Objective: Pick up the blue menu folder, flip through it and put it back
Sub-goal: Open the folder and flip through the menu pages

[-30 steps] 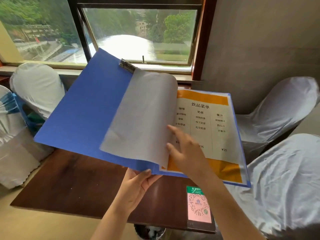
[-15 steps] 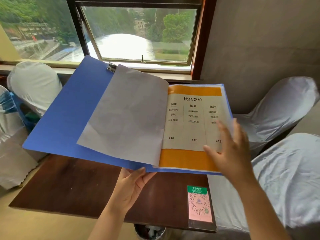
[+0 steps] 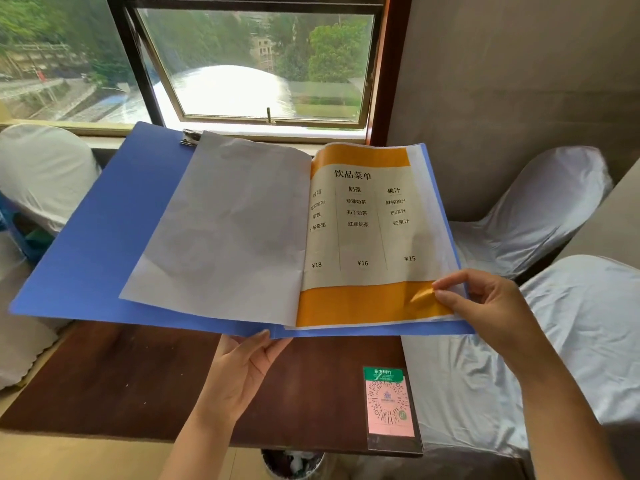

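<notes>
Right hand (image 3: 491,306) now pinches level, sideways-lying blue folder's (image 3: 97,237) page.

Menu page title: I read 饮品菜单 on the orange-banded menu page (image 3: 367,230) in the blue menu folder (image 3: 90,237), well above my right hand's fingertips (image 3: 446,292).
Column heads: 奶茶 and 果汁; the leftmost bends into the fold.
Milk tea items: 珍珠奶茶, 布丁奶茶, 红豆奶茶.
Juice items: 西瓜汁, 芒果汁.
Prices: ¥18, ¥16, ¥15, just above the fingertips.
QR card (image 3: 389,405): green header, characters too small; it lies right of my left hand (image 3: 242,375).
</notes>
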Available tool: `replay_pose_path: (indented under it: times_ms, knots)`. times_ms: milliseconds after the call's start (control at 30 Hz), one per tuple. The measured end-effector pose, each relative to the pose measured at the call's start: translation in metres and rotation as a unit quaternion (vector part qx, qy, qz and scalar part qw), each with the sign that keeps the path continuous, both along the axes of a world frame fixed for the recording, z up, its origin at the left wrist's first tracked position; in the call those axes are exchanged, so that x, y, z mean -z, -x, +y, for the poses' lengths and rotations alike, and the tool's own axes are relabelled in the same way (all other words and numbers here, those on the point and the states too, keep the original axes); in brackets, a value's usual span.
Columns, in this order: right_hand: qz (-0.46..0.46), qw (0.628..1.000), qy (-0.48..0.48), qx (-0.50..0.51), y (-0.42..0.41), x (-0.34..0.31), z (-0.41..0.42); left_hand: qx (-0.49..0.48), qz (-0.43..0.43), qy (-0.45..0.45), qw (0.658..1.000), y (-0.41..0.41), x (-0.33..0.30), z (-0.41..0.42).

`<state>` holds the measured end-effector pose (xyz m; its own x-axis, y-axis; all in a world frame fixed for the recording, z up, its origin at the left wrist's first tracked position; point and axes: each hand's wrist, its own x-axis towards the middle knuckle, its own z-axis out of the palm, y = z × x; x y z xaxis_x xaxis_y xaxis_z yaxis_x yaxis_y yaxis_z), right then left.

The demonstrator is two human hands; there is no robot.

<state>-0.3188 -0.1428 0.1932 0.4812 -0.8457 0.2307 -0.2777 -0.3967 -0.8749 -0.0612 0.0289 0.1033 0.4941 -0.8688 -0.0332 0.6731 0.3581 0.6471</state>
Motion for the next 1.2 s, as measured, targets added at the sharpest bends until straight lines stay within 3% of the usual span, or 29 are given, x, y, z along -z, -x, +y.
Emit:
replay_pose_path:
  times_ms: [200,367,567,733,833,967,1033,1100,1167,1200]
  knots:
    - [0.006,1.000,0.024,-0.007,-0.005,0.001,0.002,-0.002,-0.005,0.002,1.000,-0.001,-0.001,0.001]
    - [-0.064,0.993,-0.056,-0.085,0.007,-0.005,0.001,-0.011,-0.003,0.004,1.000,-0.007,-0.001,0.005]
    - [-0.045,0.998,-0.018,-0.029,0.002,-0.002,0.000,-0.009,-0.010,0.001,1.000,-0.005,-0.002,0.004]
    - [0.060,0.982,0.144,0.105,-0.009,-0.013,0.013,-0.006,-0.010,0.008,1.000,-0.003,-0.002,0.001]
    - [0.017,0.976,0.193,0.096,-0.018,-0.033,0.025,-0.002,-0.013,0.006,1.000,-0.001,-0.003,-0.001]
    - [-0.128,0.984,0.120,0.018,-0.038,-0.058,0.043,0.002,-0.014,0.002,1.000,0.002,-0.005,-0.003]
    - [-0.193,0.973,0.073,-0.103,-0.049,-0.062,0.050,0.003,-0.017,-0.001,1.000,0.004,-0.005,-0.005]
    - [-0.249,0.939,-0.018,-0.237,-0.061,-0.061,0.054,0.002,-0.015,-0.005,1.000,0.006,-0.005,-0.006]
    - [-0.264,0.928,-0.091,-0.245,-0.071,-0.056,0.054,0.006,-0.012,-0.005,1.000,0.007,-0.006,-0.007]
    - [-0.234,0.950,-0.077,-0.190,-0.076,-0.051,0.054,0.008,-0.009,-0.005,1.000,0.008,-0.006,-0.007]
